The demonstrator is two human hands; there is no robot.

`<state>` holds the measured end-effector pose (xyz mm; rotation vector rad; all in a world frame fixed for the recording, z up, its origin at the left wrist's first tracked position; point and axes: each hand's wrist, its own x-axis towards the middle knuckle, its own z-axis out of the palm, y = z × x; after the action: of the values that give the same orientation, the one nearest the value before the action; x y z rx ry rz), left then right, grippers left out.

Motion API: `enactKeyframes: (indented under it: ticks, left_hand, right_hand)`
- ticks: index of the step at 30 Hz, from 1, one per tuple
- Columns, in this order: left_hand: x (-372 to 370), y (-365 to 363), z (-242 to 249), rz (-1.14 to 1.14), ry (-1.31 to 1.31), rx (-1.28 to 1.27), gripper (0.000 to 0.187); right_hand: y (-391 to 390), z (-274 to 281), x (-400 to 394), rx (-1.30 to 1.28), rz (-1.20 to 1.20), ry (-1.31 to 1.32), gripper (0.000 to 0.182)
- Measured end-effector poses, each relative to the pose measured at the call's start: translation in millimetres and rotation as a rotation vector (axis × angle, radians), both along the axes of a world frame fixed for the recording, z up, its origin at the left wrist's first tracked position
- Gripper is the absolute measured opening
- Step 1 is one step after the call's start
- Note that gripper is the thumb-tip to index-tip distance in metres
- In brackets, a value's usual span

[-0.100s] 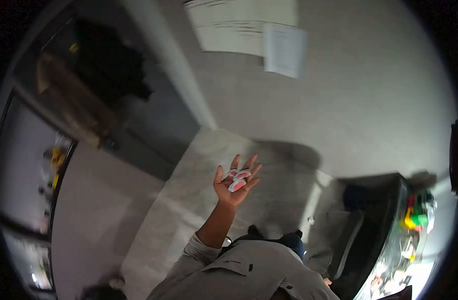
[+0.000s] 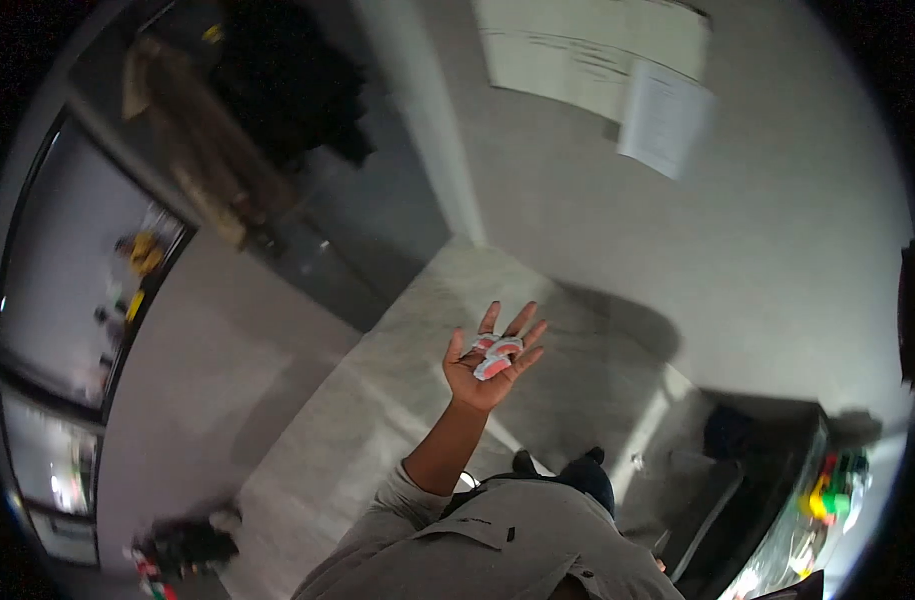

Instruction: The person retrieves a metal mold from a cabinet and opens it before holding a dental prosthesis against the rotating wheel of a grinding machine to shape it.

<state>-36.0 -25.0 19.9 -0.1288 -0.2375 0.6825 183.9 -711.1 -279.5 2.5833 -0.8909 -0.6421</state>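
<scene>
My left hand (image 2: 481,375) is stretched out in front of me, palm up with the fingers spread. Three small white pieces with pink centres (image 2: 494,368) rest on its palm and finger bases, overlapping one another. Their exact kind is too small to make out. The hand is above the pale floor (image 2: 418,330), touching nothing else that I can see. Only a sliver of my right hand (image 2: 661,565) shows at the right edge of my shirt, and its fingers are hidden.
Dark and brown clothes (image 2: 288,90) hang by a grey door at the upper left. Papers (image 2: 668,120) are fixed to the wall ahead. On my right stands a dark desk (image 2: 778,460) with colourful items (image 2: 828,495). A dark heap (image 2: 188,545) lies at lower left.
My view has swung left, so the room appears shifted to the right. My left hand keeps its palm-up pose with the pink-and-white pieces on it.
</scene>
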Motion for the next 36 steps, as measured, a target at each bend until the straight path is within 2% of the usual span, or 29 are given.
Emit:
enactKeyframes:
  ticks: [1,2,3,4,5,6,7,8,10,12,13,15,16,17,19,20,21,22,23,24,25,26,27,29,30,32,33,34,36]
  left_hand:
    - [-2.0,17.6,1.6,0.058,0.054,0.099,0.069]
    - [5.5,29.7,2.4,0.116,0.09,0.187,0.068]
    - [48.4,26.3,-19.3,0.158,0.002,0.14,0.065]
    - [64.4,-6.1,-38.4,0.203,-0.015,0.081,0.065]
    - [67.8,-23.5,-35.0,0.275,0.058,0.058,0.063]
    - [65.5,-18.7,-53.1,0.349,0.129,0.037,0.062]
    - [59.5,-13.3,-63.0,0.42,0.181,-0.107,0.058]
    - [56.9,-7.8,-75.7,0.476,0.185,-0.088,0.058]
    - [48.5,20.2,-118.1,0.622,0.335,-0.148,0.052]
    - [44.2,1.9,-150.4,0.746,0.389,-0.258,0.053]
    - [38.9,-5.5,-160.6,0.793,0.388,-0.271,0.053]
    - [23.5,-3.5,-169.0,1.018,0.393,-0.586,0.06]
    - [21.0,-9.5,-173.6,1.069,0.404,-0.591,0.06]
    - [0.7,11.6,-160.3,1.133,0.309,-0.618,0.06]
    - [-16.7,56.0,-147.8,1.241,0.211,-0.643,0.061]
    - [-33.6,57.9,-143.6,1.311,0.196,-0.618,0.064]
    - [-45.6,59.7,-139.6,1.376,0.189,-0.604,0.067]
    - [-52.8,59.0,-134.6,1.398,0.185,-0.611,0.067]
    - [-57.6,53.8,-129.3,1.479,0.085,-0.628,0.069]
    - [-68.6,31.9,-127.5,1.558,0.003,-0.646,0.071]
    - [-78.7,27.2,-128.3,1.594,0.007,-0.65,0.074]
    - [-89.3,28.4,-131.0,1.604,-0.004,-0.644,0.074]
    - [-101.4,27.0,-134.1,1.618,0.002,-0.66,0.074]
    - [-126.4,24.3,-148.3,1.618,-0.002,-0.596,0.07]
    - [-137.5,23.7,-156.4,1.603,0.012,-0.603,0.07]
    - [-181.1,39.9,-153.6,1.6,-0.024,-0.626,0.066]
    - [-194.7,49.7,-142.7,1.608,0.015,-0.655,0.062]
    - [-213.5,59.7,-136.2,1.592,0.007,-0.634,0.062]
    - [-249.0,67.5,-128.7,1.473,0.166,-0.585,0.061]
  right_hand:
    - [17.9,-50.0,58.5,-0.067,0.107,-0.399,0.049]
    - [29.5,-105.4,115.1,-0.122,0.316,-0.846,0.05]
    - [41.5,-96.1,212.3,-0.124,0.362,-0.927,0.05]
    - [10.2,-61.6,251.3,-0.07,0.381,-0.778,0.049]
    - [19.8,-56.7,279.4,0.038,0.382,-0.601,0.049]
    - [61.5,-51.4,321.0,0.254,0.144,-0.004,0.048]
    - [112.8,-80.7,347.3,0.091,0.12,-0.115,0.043]
    - [141.4,-73.1,398.6,0.221,0.253,0.017,0.043]
    - [251.8,-101.5,454.4,0.342,0.449,0.104,0.044]
    - [355.4,-118.7,493.9,0.402,0.634,0.188,0.045]
    - [412.1,-132.9,507.7,0.431,0.755,0.238,0.046]
    - [549.6,-160.8,521.8,0.476,1.038,0.332,0.047]
    - [623.9,-186.6,521.1,0.508,1.204,0.386,0.047]
    - [718.7,-171.4,495.4,0.551,1.403,0.386,0.048]
    - [913.7,-189.5,446.7,0.749,2.037,0.267,0.049]
    - [1004.7,-140.6,391.7,0.478,2.137,0.531,0.05]
    - [1084.6,-124.4,329.9,0.425,2.231,0.521,0.055]
    - [1129.5,-97.0,259.7,1.053,1.946,0.376,0.055]
    - [1154.1,-41.8,176.9,1.345,1.752,0.417,0.057]
    - [1175.5,-0.7,108.4,1.134,2.087,0.618,0.067]
    - [1189.6,56.4,46.9,1.215,1.999,0.882,0.079]
    - [1200.8,69.7,-10.5,1.589,1.712,1.02,0.087]
    - [1236.2,54.5,-61.9,1.98,1.904,0.87,0.086]
    - [1194.1,187.3,-134.4,1.995,2.025,0.556,0.087]
    - [1216.2,176.3,-153.9,1.988,2.007,0.547,0.087]
    - [1262.3,143.5,-185.5,1.55,1.76,0.769,0.068]
    - [1218.9,156.0,-198.4,1.921,1.838,0.147,0.049]
    - [1223.4,149.0,-201.2,1.934,1.832,0.114,0.049]
    - [1261.6,111.6,-203.0,2.179,1.912,-0.189,0.046]
